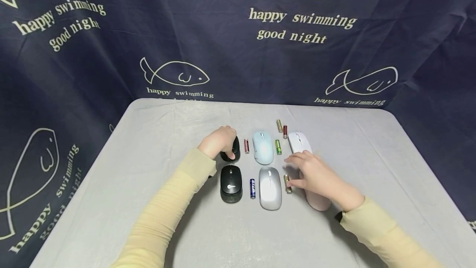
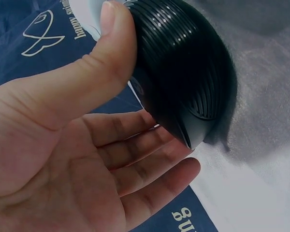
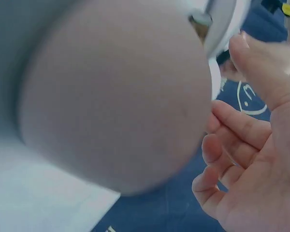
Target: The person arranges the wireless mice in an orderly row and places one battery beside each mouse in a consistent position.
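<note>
My left hand (image 1: 220, 140) grips a black mouse (image 1: 236, 149) at the back left of the group. In the left wrist view, the thumb lies on one side of this ridged mouse (image 2: 183, 63) and the fingers on the other. My right hand (image 1: 312, 173) hovers over a pinkish mouse (image 1: 317, 200), fingers loosely bent and holding nothing. Its thumb is close to a gold battery (image 1: 287, 184); whether they touch, I cannot tell. Part of the pinkish mouse (image 3: 116, 96) fills much of the right wrist view. Just beyond the right fingers is a white mouse (image 1: 299, 141), partly covered.
A second black mouse (image 1: 231, 183), a silver mouse (image 1: 270, 189) and a light blue mouse (image 1: 263, 149) lie between the hands. Among them are a blue battery (image 1: 252, 188), red batteries (image 1: 246, 146), a green battery (image 1: 278, 147) and another gold battery (image 1: 279, 126). A grey-white cloth covers the table (image 1: 148, 135).
</note>
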Tool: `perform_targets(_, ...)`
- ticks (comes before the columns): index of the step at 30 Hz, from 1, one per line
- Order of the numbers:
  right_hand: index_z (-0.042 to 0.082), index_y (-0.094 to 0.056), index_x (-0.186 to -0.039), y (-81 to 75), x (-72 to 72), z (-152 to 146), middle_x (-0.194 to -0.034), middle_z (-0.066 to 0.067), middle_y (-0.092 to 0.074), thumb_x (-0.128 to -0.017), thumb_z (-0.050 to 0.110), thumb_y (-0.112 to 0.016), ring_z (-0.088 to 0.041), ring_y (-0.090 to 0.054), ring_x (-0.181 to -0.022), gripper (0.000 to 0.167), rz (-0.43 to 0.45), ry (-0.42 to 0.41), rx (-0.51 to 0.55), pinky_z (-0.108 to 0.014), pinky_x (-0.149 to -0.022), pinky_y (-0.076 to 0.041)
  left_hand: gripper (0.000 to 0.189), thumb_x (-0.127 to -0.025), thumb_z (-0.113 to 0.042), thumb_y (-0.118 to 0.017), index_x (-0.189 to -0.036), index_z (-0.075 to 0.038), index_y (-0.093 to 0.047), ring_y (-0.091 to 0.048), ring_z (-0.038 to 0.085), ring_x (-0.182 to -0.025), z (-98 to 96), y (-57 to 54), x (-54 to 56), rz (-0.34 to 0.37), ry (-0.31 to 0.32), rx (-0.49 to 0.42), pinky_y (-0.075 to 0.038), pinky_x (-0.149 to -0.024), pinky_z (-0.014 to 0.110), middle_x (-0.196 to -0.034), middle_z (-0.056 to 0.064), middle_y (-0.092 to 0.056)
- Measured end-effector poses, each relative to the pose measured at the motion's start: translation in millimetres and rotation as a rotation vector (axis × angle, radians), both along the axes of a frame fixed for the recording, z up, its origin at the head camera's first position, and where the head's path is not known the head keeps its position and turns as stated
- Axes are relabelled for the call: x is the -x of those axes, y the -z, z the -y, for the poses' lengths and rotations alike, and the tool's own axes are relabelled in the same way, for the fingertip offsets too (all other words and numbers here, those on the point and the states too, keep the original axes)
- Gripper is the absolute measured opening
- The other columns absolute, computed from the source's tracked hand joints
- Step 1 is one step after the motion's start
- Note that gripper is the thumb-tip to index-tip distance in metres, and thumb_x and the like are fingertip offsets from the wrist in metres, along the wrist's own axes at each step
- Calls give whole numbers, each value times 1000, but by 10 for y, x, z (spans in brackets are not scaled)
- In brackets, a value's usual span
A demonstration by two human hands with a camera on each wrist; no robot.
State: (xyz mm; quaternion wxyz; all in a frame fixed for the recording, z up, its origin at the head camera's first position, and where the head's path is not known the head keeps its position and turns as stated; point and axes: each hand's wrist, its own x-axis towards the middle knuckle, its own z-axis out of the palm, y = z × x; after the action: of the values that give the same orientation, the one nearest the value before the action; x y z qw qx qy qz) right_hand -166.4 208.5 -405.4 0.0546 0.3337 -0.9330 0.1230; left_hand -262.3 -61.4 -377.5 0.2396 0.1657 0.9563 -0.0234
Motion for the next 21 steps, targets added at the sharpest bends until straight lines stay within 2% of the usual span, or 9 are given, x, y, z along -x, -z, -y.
perform_targets(4,0,-63,-114,-105,105,-30,-111,-14,-65,-66,31,-84,-33,-57,-104,60,-1,41,15,-55,-89,-44,74,-72,-37,-81,-129,0,-51,-52,28,-111,4,-1,0,0,-3,-3,-45,-97,36,-122,15,-54)
perform_targets(11,-2,-63,-114,-208,288,-79,-114,-19,-63,-68,23,-83,-37,-56,-105,56,-20,44,46,-54,-91,-44,74,-72,-38,-81,-129,0,-51,-52,28,-111,6,3,0,2,-6,-4,-46,-97,36,-122,15,-53)
perform_targets(21,-5,-62,-114,-204,553,-93,-114,-21,-62,-67,24,-84,-38,-56,-103,59,-61,75,53,-54,-88,-45,75,-71,-38,-81,-128,0,-52,-52,29,-110,12,13,7,-5,7,-3,-46,-95,35,-122,16,-54)
